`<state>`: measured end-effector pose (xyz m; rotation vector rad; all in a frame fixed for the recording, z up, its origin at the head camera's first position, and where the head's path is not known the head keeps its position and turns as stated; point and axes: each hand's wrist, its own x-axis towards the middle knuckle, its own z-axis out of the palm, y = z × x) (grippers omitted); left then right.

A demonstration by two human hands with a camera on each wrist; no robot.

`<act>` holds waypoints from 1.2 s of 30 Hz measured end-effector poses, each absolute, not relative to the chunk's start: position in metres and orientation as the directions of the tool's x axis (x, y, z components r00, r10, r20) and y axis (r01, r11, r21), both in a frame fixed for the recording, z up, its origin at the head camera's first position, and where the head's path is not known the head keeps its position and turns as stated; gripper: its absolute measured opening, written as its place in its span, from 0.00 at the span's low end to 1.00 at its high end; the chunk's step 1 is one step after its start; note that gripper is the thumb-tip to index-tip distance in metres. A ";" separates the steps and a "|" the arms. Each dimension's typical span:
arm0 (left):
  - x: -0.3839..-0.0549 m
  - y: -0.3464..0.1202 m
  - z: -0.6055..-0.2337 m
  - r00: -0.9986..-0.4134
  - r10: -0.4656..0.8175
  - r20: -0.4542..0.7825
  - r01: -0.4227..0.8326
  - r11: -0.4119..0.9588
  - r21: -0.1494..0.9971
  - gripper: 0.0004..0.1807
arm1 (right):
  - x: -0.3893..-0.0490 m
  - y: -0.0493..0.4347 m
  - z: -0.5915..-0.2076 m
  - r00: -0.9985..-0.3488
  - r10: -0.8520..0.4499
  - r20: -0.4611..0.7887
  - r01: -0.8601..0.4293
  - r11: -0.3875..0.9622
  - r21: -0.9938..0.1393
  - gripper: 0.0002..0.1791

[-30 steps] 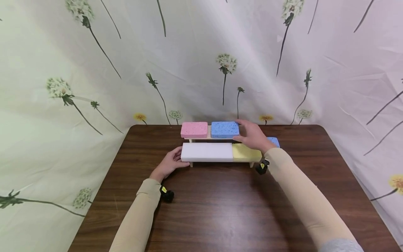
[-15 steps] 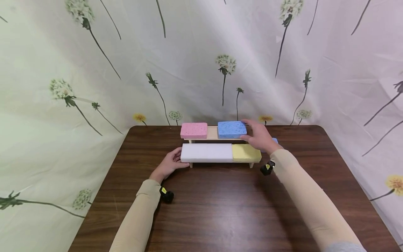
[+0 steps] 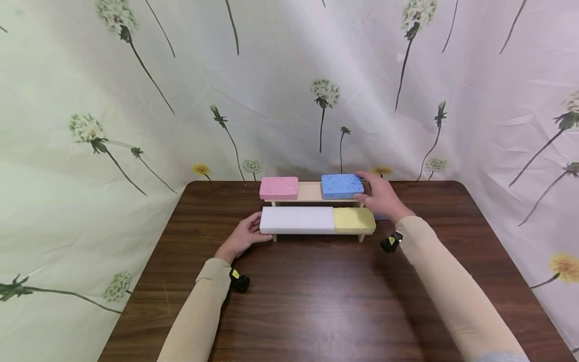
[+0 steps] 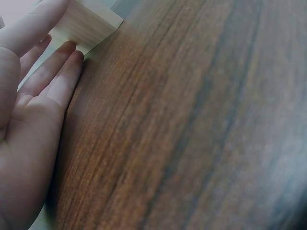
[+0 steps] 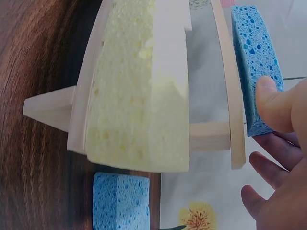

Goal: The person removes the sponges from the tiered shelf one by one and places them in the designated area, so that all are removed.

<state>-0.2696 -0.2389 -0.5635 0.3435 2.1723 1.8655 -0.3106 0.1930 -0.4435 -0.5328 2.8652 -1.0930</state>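
Note:
A two-tier light wooden stand [image 3: 309,191] stands near the table's far edge. On its upper tier sit a pink sponge [image 3: 279,188] at the left and a blue sponge [image 3: 342,186] at the right. My right hand [image 3: 382,197] holds that blue sponge by its right end; in the right wrist view the thumb [image 5: 271,103] presses its near face. The lower tier carries a white block [image 3: 296,220] beside a yellow sponge [image 3: 354,219]. My left hand [image 3: 244,235] holds the stand's left end, fingers [image 4: 53,72] against the wooden leg [image 4: 88,24].
Another blue sponge [image 5: 121,201] lies on the table by the stand's right end, mostly hidden behind my right hand in the head view. The brown wooden table [image 3: 312,291] extends toward me. A flower-printed cloth [image 3: 280,90] hangs behind it.
My right hand has moved right with the blue sponge along the upper tier, widening the gap from the pink sponge. My left hand has stayed at the stand's left end.

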 end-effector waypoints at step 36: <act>-0.268 -0.239 -0.562 -0.938 0.343 -0.044 0.006 0.143 0.990 0.45 | -0.304 0.236 -0.445 -0.958 -0.273 0.085 -0.259 0.701 -0.664 0.37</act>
